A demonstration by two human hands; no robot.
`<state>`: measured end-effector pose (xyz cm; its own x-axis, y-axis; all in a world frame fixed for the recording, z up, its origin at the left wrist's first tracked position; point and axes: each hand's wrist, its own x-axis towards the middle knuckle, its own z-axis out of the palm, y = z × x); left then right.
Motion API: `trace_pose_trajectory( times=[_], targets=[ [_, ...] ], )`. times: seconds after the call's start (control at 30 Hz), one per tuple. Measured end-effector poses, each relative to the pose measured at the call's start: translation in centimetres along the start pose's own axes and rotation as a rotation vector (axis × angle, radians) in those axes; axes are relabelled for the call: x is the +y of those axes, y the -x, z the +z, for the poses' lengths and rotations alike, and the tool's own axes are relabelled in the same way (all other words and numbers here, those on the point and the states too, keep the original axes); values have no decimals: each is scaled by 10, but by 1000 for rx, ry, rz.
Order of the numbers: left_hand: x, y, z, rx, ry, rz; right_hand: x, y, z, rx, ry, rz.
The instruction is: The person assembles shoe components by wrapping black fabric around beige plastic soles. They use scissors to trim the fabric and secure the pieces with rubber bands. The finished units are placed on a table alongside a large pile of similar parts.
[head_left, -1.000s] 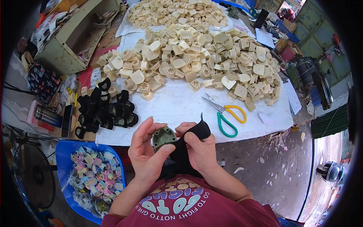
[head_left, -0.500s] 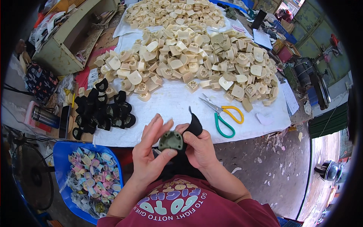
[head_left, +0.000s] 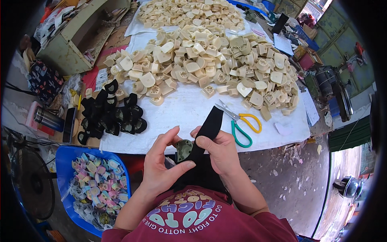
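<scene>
White cloth (head_left: 179, 109); camouflage piece (head_left: 184, 150) pinched in left hand (head_left: 163, 163), black strip (head_left: 211, 122) in right hand (head_left: 224, 155).

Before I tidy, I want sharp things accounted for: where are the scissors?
In the head view, the scissors lie on the white cloth, right of centre, between the cream pile and the right hand, near the black strip.

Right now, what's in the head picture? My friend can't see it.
A person's left hand holds a green camouflage piece while the right hand pinches a black strip. Beyond, scissors and heaped cream pieces lie on a white cloth.
</scene>
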<state>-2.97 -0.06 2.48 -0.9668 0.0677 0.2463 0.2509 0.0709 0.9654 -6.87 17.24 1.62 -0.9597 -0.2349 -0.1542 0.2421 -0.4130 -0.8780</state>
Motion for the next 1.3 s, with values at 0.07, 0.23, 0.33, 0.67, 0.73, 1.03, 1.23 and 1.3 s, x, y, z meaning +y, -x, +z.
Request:
trace_pose_trajectory(
  times=[0.07, 0.23, 0.33, 0.67, 0.73, 1.03, 1.23, 1.3],
  targets=[
    [1, -1, 1, -29, -13, 41, -4, 0, -3, -62, -116, 82],
    [-8, -2, 2, 34, -11, 3, -2, 3, -8, -12, -6, 52],
    [-19, 5, 7, 72, 204, -218, 7, 12, 7, 82, 311, -238],
    [-1, 2, 3, -64, 84, -174, -10, 2, 1, -31, 54, 28],
    [4, 2, 3, -97, 49, -144, -12, 0, -2, -48, 4, 73],
    [4, -4, -4, -221, -43, 66, -16, 0, -9, -112, -42, 217],
    [-3, 5, 2, -65, 337, -363, -12, 12, 0, -74, 297, 30],
    [-3, 3, 2, -104, 339, -328, -9, 16, 1, -129, 348, 64]
  ],
)
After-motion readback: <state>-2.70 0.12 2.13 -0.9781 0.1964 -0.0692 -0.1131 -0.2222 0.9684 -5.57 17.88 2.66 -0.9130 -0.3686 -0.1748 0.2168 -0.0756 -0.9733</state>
